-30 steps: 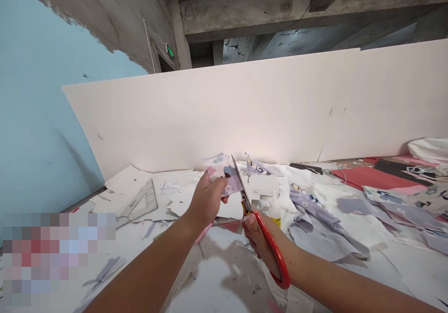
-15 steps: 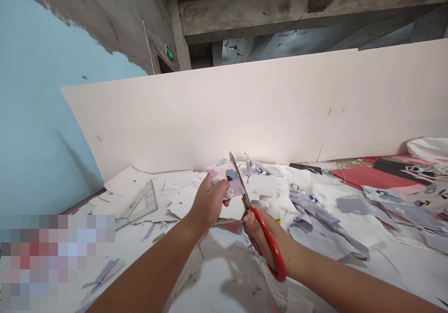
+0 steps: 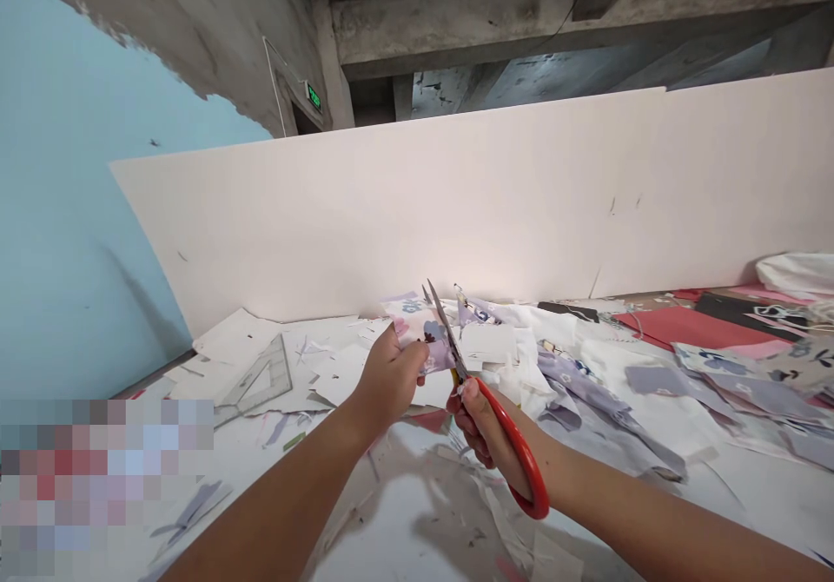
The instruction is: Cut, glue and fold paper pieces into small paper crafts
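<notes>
My left hand pinches a piece of lilac and white floral fabric by its near edge. My right hand grips a pair of red-handled scissors, and their slim steel blades point up and away from me. The blades lie along the right edge of the fabric, slightly parted. Both hands are close together above a littered white work surface.
A clear triangular ruler lies among white paper scraps on the left. Lilac fabric strips spread to the right, with a red sheet and a white bundle beyond. A tall white board stands behind. A pixelated patch covers the lower left corner.
The scissor handles have swung a little to the right, and the blades now show slightly parted. The fabric stays in my left hand, and the view has shifted only slightly.
</notes>
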### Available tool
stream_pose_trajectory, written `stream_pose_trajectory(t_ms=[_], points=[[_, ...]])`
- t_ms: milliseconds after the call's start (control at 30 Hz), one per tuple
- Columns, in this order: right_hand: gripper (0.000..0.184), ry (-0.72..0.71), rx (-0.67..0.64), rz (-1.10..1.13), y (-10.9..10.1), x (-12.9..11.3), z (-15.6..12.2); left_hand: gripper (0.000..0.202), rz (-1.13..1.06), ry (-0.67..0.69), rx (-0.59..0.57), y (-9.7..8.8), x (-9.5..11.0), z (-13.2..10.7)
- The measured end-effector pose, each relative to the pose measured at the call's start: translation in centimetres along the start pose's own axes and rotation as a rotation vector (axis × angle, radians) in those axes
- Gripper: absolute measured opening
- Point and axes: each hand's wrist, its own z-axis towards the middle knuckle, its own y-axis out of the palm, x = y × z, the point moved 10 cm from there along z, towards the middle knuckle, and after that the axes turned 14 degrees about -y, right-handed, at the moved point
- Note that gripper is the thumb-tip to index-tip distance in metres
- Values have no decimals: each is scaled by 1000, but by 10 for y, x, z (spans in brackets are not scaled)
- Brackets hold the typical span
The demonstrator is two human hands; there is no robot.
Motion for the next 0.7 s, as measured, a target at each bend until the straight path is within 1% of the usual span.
stream_pose_trajectory(t_ms=[200,400,500,600,700], points=[[48,27,39,-13,-3,3,0,14,31,18,-21,3,-1,1],[48,76,100,-63,-14,7,1,18,72,46,-30,4,-5,2],[48,78,141,-41,-18,11,2,16,82,58,-58,7,-5,1],[46,99,169,31,-15,22,3,15,69,52,-101,11,-2,0],[45,141,171,114,-5,40,1,15,45,51,-129,12,3,-1]])
